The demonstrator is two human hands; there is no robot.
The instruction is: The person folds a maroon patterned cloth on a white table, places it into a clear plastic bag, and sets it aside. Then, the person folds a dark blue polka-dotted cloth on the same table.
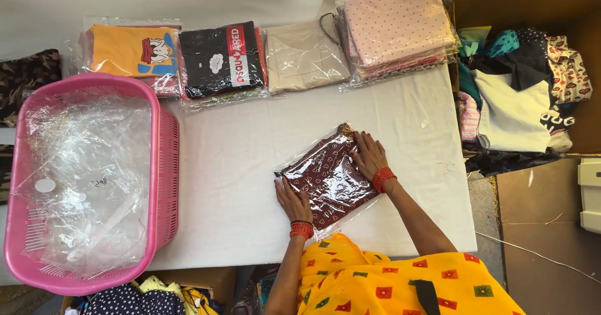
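Note:
A maroon patterned garment in a clear plastic bag (328, 176) lies tilted on the white table (231, 165). My left hand (292, 202) presses flat on its near left corner. My right hand (369, 154) presses flat on its far right edge. Both wrists wear red bangles. Neither hand grips anything; the fingers are spread on the bag.
A pink plastic basket (164, 165) filled with empty clear bags stands at the left. Bagged folded garments line the far edge: orange (128, 49), black (219, 58), beige (303, 55) and a pink dotted stack (397, 24). A cardboard box of loose clothes (519, 89) sits on the right.

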